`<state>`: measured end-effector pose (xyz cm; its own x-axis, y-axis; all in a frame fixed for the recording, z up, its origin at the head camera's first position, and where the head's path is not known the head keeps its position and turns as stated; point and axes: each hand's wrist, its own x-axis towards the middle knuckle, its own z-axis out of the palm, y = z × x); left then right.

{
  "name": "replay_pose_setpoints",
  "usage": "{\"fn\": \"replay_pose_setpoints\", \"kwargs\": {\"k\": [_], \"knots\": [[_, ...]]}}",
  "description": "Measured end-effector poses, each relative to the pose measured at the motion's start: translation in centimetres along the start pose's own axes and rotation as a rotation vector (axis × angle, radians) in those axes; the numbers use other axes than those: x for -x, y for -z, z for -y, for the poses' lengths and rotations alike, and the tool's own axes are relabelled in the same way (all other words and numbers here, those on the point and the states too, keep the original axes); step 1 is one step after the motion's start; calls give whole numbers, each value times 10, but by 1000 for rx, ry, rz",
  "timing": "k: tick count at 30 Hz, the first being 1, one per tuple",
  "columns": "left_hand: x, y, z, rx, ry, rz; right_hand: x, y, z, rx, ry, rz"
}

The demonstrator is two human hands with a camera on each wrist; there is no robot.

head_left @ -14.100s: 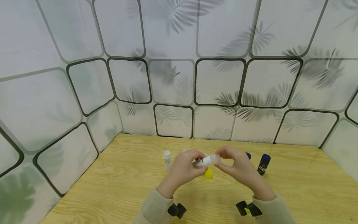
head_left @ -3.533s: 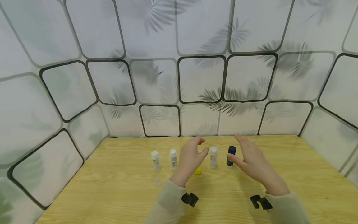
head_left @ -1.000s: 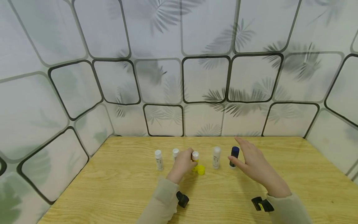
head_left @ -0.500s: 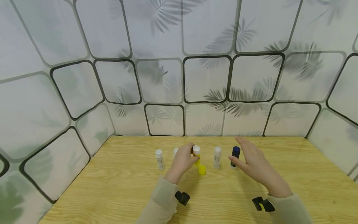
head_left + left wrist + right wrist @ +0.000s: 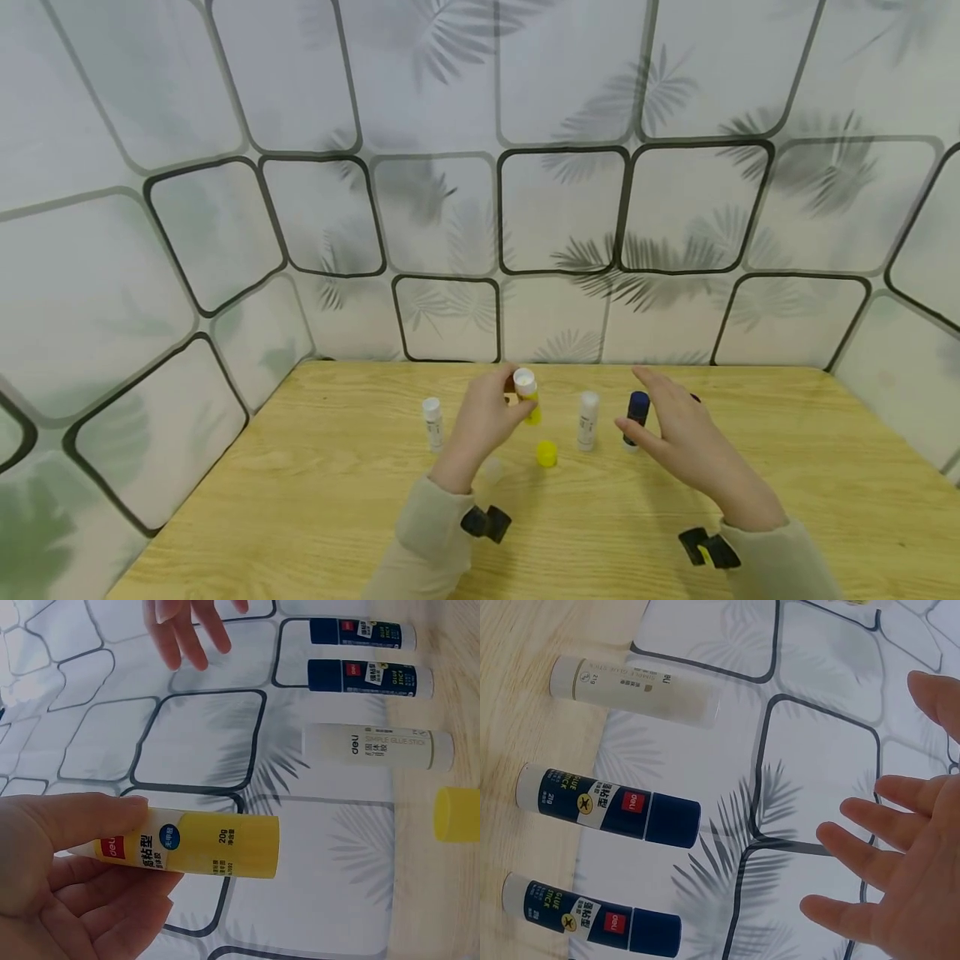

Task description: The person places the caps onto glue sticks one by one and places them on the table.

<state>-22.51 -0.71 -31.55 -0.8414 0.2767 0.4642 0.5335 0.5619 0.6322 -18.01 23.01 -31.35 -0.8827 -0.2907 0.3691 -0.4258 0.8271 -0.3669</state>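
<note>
My left hand [image 5: 483, 421] grips a yellow glue stick [image 5: 214, 844] between thumb and fingers and holds it up above the table. Its white upper end [image 5: 524, 380] shows in the head view. Below it on the wood lies a yellow cap [image 5: 547, 453]. My right hand [image 5: 686, 437] is held in the air with fingers spread, holding nothing. Nearest to it stands a dark blue glue stick [image 5: 637, 417], upright. A second blue glue stick [image 5: 592, 915] is mostly behind the right hand in the head view.
A white glue stick [image 5: 587, 421] stands upright between the hands. Another white one [image 5: 432, 425] stands left of the left hand. A translucent round cap [image 5: 492, 470] lies near the left wrist. Patterned curtain [image 5: 450, 208] closes off the wooden table [image 5: 300, 500] behind.
Over the last second my left hand has lifted the yellow glue stick up from the table beside the yellow cap. My right hand has stayed nearly still, fingers spread.
</note>
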Motion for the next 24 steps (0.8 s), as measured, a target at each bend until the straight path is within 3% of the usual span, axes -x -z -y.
{"fn": "replay_pose_setpoints", "kwargs": {"k": [13, 24], "knots": [[1, 13, -3, 25, -35, -45, -11, -9, 12, -64, 90, -41], [1, 15, -3, 34, -4, -69, -31, -25, 30, -93, 121, -56]]}}
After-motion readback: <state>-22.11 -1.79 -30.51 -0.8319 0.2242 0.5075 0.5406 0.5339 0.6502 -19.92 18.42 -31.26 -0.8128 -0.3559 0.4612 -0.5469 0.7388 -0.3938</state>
